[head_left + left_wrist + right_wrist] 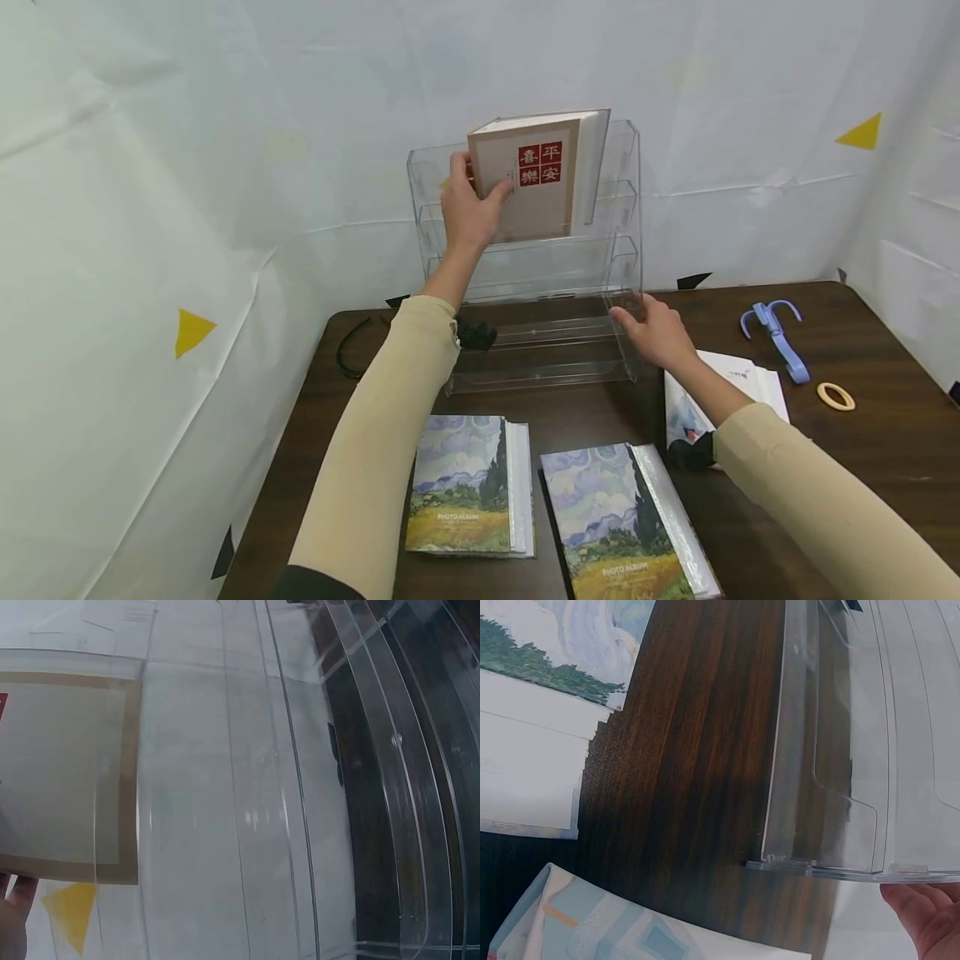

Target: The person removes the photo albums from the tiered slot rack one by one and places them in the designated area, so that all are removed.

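Note:
My left hand (471, 208) grips a thick beige album (540, 196) by its left edge, thumb across the cover. Red squares with white characters mark its front. The album stands upright at the top tier of a clear tiered rack (536, 287), and in the left wrist view its lower edge (120, 817) shows behind the transparent plastic. Against the outer right side of the rack rests my right hand (656, 332), its fingers (915, 904) touching the side panel in the right wrist view.
Two painted-cover photo albums (461, 492) (622, 525) lie in front of the rack. Under the right forearm is a white album (765, 387). Farther right are a blue hooked hanger (783, 342) and a wooden ring (836, 397). A black cord (341, 354) lies left; white sheeting (300, 125) surrounds the table.

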`<action>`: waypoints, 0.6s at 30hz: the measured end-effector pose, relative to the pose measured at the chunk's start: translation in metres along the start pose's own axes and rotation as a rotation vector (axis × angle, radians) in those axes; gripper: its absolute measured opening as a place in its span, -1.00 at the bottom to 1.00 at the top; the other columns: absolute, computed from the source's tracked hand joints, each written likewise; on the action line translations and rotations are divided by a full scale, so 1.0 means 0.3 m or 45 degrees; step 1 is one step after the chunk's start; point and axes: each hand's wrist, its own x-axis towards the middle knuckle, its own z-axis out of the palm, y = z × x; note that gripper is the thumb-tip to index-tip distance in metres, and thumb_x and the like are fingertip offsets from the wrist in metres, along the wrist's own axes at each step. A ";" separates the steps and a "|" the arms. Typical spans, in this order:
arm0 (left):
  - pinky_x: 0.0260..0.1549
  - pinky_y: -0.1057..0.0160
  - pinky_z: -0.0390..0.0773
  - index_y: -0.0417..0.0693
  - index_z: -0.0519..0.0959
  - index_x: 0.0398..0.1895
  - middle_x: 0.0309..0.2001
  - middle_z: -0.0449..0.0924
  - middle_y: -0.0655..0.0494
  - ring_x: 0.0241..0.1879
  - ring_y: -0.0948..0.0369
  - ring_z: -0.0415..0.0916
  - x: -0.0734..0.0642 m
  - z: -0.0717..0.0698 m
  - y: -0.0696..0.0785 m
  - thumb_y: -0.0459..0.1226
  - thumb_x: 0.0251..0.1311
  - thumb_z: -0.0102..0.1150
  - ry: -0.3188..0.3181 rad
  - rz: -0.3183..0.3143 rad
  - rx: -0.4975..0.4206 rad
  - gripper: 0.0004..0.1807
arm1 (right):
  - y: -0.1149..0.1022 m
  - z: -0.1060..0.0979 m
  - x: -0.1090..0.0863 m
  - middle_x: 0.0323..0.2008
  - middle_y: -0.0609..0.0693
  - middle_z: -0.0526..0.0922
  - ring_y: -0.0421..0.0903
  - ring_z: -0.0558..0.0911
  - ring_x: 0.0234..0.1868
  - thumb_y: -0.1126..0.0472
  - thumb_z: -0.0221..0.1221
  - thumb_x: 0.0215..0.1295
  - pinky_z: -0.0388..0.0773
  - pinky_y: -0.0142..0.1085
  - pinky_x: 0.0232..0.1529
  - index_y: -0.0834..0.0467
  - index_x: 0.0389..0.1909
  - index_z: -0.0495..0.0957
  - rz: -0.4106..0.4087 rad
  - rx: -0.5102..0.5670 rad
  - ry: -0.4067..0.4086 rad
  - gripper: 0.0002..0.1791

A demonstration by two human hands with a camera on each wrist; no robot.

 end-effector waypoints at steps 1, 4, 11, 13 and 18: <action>0.01 0.29 0.48 -0.15 0.33 0.13 0.06 0.58 -0.05 0.06 0.15 0.53 0.001 -0.001 0.000 -0.27 0.17 0.38 -0.012 0.001 -0.016 -0.47 | -0.001 0.000 0.001 0.19 0.51 0.41 0.40 0.47 0.16 -0.09 -0.01 0.51 0.41 0.22 0.11 0.49 0.40 0.12 -0.002 0.001 0.000 -0.21; 0.07 0.26 0.46 -0.14 0.31 0.11 0.08 0.58 -0.05 0.11 0.16 0.52 0.000 -0.002 -0.001 -0.35 0.20 0.34 -0.060 0.012 -0.080 -0.50 | -0.005 0.002 0.001 0.19 0.50 0.41 0.39 0.47 0.16 -0.08 -0.01 0.51 0.41 0.22 0.11 0.49 0.40 0.13 -0.008 -0.004 0.000 -0.22; 0.11 0.26 0.45 -0.11 0.32 0.12 0.11 0.59 0.00 0.14 0.26 0.49 -0.025 -0.004 0.017 -0.39 0.22 0.29 -0.094 0.140 -0.172 -0.54 | -0.007 -0.003 0.000 0.23 0.47 0.39 0.38 0.48 0.16 -0.09 -0.02 0.51 0.41 0.21 0.09 0.47 0.39 0.16 -0.037 -0.012 -0.004 -0.24; 0.08 0.26 0.46 -0.14 0.33 0.10 0.08 0.60 -0.01 0.12 0.28 0.51 -0.036 -0.012 0.035 -0.40 0.23 0.29 -0.064 0.227 -0.209 -0.56 | -0.002 -0.006 0.002 0.21 0.48 0.40 0.38 0.49 0.14 -0.08 -0.01 0.51 0.42 0.21 0.09 0.48 0.39 0.16 -0.040 -0.015 -0.001 -0.24; 0.02 0.22 0.52 -0.32 0.34 0.06 0.00 0.59 -0.17 0.06 0.17 0.56 -0.114 -0.094 0.133 -0.49 0.20 0.27 0.060 0.459 -0.381 -0.59 | 0.012 -0.013 0.007 0.19 0.50 0.41 0.39 0.48 0.14 -0.10 -0.02 0.51 0.41 0.22 0.09 0.48 0.40 0.13 -0.035 -0.025 -0.001 -0.22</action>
